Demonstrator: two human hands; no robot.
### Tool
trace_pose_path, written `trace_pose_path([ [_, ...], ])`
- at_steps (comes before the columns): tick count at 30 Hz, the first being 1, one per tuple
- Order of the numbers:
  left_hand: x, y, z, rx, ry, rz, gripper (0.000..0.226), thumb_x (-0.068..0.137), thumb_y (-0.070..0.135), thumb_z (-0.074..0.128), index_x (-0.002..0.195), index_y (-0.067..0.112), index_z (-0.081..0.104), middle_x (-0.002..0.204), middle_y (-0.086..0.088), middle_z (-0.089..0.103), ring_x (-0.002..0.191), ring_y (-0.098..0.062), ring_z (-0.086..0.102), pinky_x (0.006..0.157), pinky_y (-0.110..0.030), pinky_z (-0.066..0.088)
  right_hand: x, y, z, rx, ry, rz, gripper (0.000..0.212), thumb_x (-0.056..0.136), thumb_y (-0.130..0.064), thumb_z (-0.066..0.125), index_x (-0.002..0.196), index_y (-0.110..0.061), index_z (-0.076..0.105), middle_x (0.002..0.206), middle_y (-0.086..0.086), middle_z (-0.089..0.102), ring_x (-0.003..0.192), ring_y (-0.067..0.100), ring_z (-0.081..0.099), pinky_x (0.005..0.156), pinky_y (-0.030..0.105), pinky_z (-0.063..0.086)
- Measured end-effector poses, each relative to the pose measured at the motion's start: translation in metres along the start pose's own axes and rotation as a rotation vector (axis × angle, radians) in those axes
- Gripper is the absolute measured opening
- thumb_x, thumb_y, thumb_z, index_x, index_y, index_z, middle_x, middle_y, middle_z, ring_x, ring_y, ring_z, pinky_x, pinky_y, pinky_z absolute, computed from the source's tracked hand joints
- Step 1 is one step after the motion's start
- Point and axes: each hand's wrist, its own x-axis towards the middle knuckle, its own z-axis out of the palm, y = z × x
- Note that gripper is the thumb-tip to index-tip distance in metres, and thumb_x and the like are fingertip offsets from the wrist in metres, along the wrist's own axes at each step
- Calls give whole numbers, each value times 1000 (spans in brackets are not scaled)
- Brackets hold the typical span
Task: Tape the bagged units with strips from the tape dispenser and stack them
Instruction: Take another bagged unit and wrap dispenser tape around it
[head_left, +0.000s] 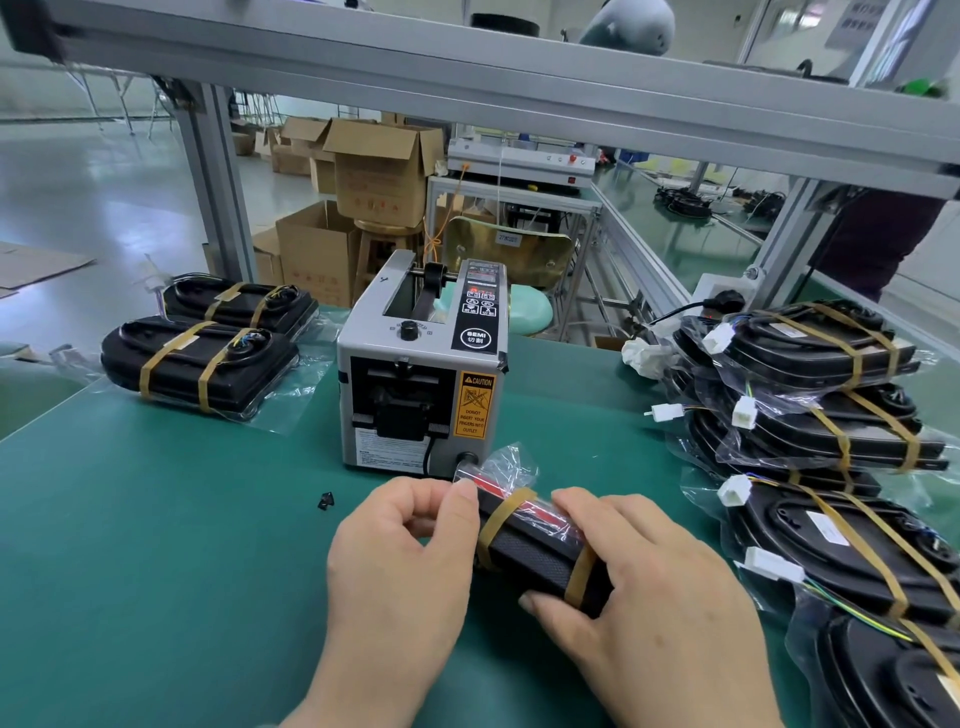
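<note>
The nearest right-hand bagged unit (883, 683) is cut off at the lower corner.

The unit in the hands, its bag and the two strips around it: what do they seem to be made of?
The unit looks like black matte plastic, with a fine dotted texture. Its bag seems thin clear plastic film: glossy, crinkled, see-through. The strips look like dull tan tape, perhaps paper; I cannot tell.

One head-worn wide-angle camera looks forward and down, close over the green mat (156, 545), tape dispenser (421, 364) ahead.
</note>
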Motion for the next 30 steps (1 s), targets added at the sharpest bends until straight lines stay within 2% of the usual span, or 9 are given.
trace_pose_path([
  [8, 2, -3, -1, 69, -7, 49, 23, 76, 40, 62, 61, 23, 66, 67, 24, 65, 66, 7, 57, 57, -3, 37, -1, 0, 0, -2, 9, 3, 75, 26, -49, 91, 94, -28, 70, 80, -7, 65, 57, 21, 62, 50, 32, 50],
  [15, 3, -1, -4, 155, -6, 113, 24, 78, 40, 61, 60, 25, 64, 68, 28, 62, 69, 9, 55, 58, 0, 35, -1, 0, 0, -8, 17, -6, 74, 25, -50, 91, 93, -28, 70, 79, -8, 64, 56, 20, 61, 49, 32, 50],
  [22, 6, -1, -5, 145, -40, 71, 27, 71, 44, 62, 56, 21, 64, 60, 26, 63, 61, 10, 57, 54, -1, 36, 0, 1, 1, 0, 21, -7, 74, 25, -50, 90, 92, -29, 69, 78, -9, 63, 56, 20, 60, 49, 31, 49],
  [24, 10, -5, -7, 60, -38, -3, 28, 75, 43, 63, 60, 19, 65, 59, 19, 65, 56, 6, 59, 53, -7, 40, -1, 0, 1, 2, 15, -6, 74, 24, -51, 90, 92, -30, 69, 78, -10, 63, 56, 19, 60, 50, 30, 49],
  [27, 17, -12, -10, -153, -62, -154, 26, 83, 41, 60, 74, 18, 67, 70, 9, 71, 63, -2, 67, 70, -30, 52, -1, 0, 0, 6, 9, -8, 75, 23, -52, 90, 93, -32, 69, 78, -11, 63, 57, 18, 61, 51, 30, 49],
  [28, 19, -13, -11, -171, -77, -147, 27, 81, 46, 58, 79, 21, 68, 76, 12, 72, 70, -3, 68, 74, -31, 53, -1, 1, 0, 7, 11, -8, 75, 23, -52, 90, 93, -32, 70, 78, -11, 63, 57, 18, 61, 50, 30, 49],
  [30, 19, -13, -12, -183, -180, -95, 35, 70, 57, 58, 91, 30, 67, 87, 23, 71, 83, 4, 66, 75, -16, 50, 0, 1, -1, 9, 11, -5, 75, 23, -51, 90, 93, -31, 70, 78, -11, 64, 57, 18, 61, 50, 30, 49],
])
